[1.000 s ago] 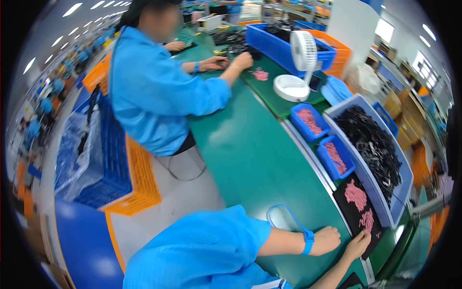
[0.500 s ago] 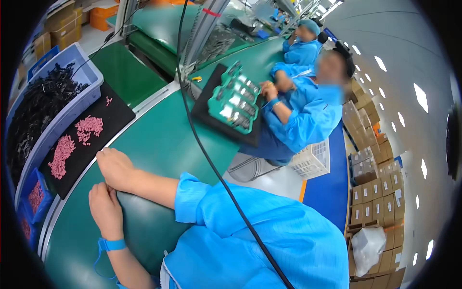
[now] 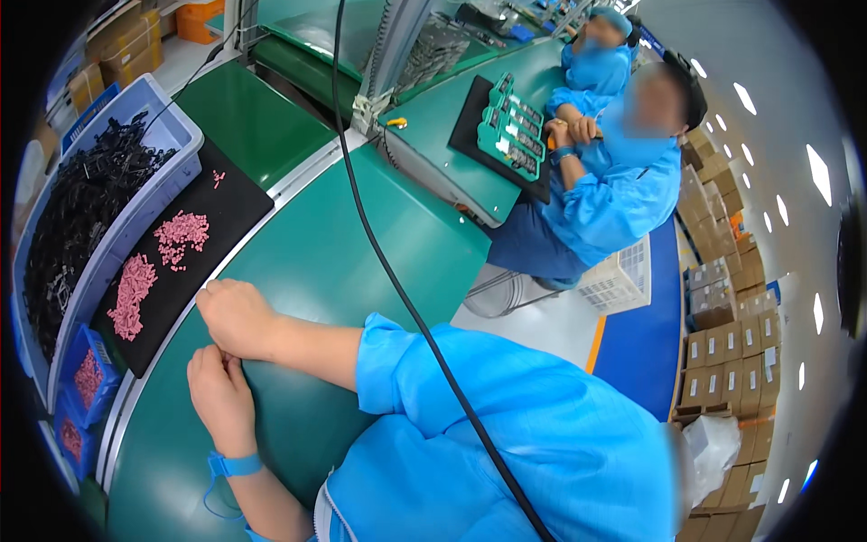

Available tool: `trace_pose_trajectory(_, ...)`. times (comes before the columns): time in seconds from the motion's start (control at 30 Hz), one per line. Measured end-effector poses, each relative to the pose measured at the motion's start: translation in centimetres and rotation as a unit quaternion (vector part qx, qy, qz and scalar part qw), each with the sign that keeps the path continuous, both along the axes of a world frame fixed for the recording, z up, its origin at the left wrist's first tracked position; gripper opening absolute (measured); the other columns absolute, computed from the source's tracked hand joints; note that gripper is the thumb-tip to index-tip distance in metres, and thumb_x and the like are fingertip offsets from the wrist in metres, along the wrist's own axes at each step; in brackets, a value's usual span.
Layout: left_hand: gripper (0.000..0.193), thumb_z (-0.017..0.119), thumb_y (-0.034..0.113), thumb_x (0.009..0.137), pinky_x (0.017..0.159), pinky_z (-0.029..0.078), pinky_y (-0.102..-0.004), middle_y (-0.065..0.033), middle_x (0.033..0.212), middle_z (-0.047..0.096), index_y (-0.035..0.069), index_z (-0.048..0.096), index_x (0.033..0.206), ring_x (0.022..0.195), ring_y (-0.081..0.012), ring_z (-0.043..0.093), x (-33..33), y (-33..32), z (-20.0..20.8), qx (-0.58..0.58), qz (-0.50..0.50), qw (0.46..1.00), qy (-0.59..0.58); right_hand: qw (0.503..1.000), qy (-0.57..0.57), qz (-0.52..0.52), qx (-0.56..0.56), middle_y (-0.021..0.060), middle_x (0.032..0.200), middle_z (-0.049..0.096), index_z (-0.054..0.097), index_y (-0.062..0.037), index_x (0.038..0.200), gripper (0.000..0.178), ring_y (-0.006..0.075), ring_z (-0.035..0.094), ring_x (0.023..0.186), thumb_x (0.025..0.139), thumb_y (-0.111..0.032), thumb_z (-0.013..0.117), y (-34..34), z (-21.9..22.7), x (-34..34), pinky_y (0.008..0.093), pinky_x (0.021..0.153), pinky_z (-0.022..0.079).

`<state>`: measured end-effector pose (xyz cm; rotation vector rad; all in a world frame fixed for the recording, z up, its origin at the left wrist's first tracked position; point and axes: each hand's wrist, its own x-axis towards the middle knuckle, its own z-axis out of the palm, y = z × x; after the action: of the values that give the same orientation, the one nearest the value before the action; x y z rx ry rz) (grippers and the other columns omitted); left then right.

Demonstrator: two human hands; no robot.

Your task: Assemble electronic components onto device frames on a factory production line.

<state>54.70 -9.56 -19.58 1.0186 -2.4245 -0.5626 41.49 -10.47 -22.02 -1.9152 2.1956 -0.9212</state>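
My left hand (image 3: 220, 402), with a blue strap on its wrist, and my right hand (image 3: 238, 318) nearly meet over the green worktop (image 3: 379, 212). The fingers of both are curled and closed; what they pinch is hidden behind them. Just past my hands, on a black mat (image 3: 230, 194), lie two piles of small pink pieces: a longer pile (image 3: 132, 298) and a looser pile (image 3: 181, 238), with a few strays beside them. Behind the mat stands a pale blue bin (image 3: 172, 149) heaped with black plastic parts (image 3: 86, 199).
Small blue trays (image 3: 107, 388) with pink pieces stand by the mat. A black cable (image 3: 379, 253) hangs across the view. At the right, a co-worker in blue (image 3: 596, 203) sits by a green tray of parts (image 3: 492, 135) on a black mat. Cartons (image 3: 731, 352) are stacked behind.
The view has shifted, so the whole bench appears further right. The co-worker's hands now hold an orange-handled tool beside the green tray. My hands keep the same closed pose together.
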Motion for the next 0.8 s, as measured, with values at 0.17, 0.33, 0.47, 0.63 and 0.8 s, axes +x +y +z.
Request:
trace_pose_trajectory(0.17,0.008,0.059,0.0,0.08,0.072,0.042,-0.043,-0.0166,0.082,0.054,-0.002,0.051,0.082,0.081,-0.035,0.051,-0.1,0.3,0.4,-0.001,0.0,1.0,-0.003,0.999,-0.008,0.022,0.024,0.0164,0.084,0.061,0.059,0.001,0.081,0.02,0.0305,0.061,0.08,0.066,-0.012,0.064,0.1,0.5,-0.1,0.0385,0.07,0.051)
trace_pose_trajectory(0.33,0.009,0.059,0.0,0.08,0.072,0.043,-0.0424,-0.0169,0.081,0.053,-0.002,0.051,0.083,0.079,-0.035,0.052,-0.8,0.7,0.5,0.007,0.001,1.0,0.005,0.999,-0.005,0.021,0.029,0.0162,0.087,0.061,0.06,0.0009,0.083,0.023,0.03,0.061,0.082,0.065,-0.012,0.066,0.6,0.5,-0.8,0.0384,0.072,0.051)
trace_pose_trajectory(0.47,0.009,0.06,0.0,0.08,0.072,0.043,-0.0423,-0.0167,0.081,0.053,-0.002,0.051,0.082,0.079,-0.0351,0.052,-0.7,0.5,0.7,-0.012,0.003,1.0,0.006,0.999,0.004,0.028,0.033,0.0165,0.088,0.062,0.061,0.0003,0.083,0.023,0.0303,0.062,0.083,0.065,-0.013,0.066,0.3,0.8,-0.5,0.0387,0.072,0.051)
trace_pose_trajectory(0.63,0.006,0.058,0.004,0.076,0.072,0.044,-0.0466,-0.0189,0.08,0.058,0.002,0.06,0.082,0.081,-0.0378,0.055,0.5,0.2,-0.2,-0.035,0.025,0.999,-0.018,0.997,0.05,0.022,0.053,0.0187,0.082,0.061,0.061,-0.0031,0.077,0.025,0.0342,0.061,0.076,0.055,-0.012,0.071,-0.3,-1.7,0.8,0.0425,0.068,0.051)
trace_pose_trajectory(0.8,0.007,0.056,0.009,0.078,0.075,0.045,-0.0463,-0.0188,0.081,0.058,0.004,0.06,0.079,0.083,-0.0377,0.055,-0.5,0.7,-0.4,0.033,0.048,0.994,0.094,0.998,0.052,0.034,0.016,0.0179,0.083,0.06,0.059,-0.0059,0.087,0.011,0.0371,0.059,0.077,0.081,-0.014,0.056,1.8,0.5,-1.8,0.0456,0.067,0.047)
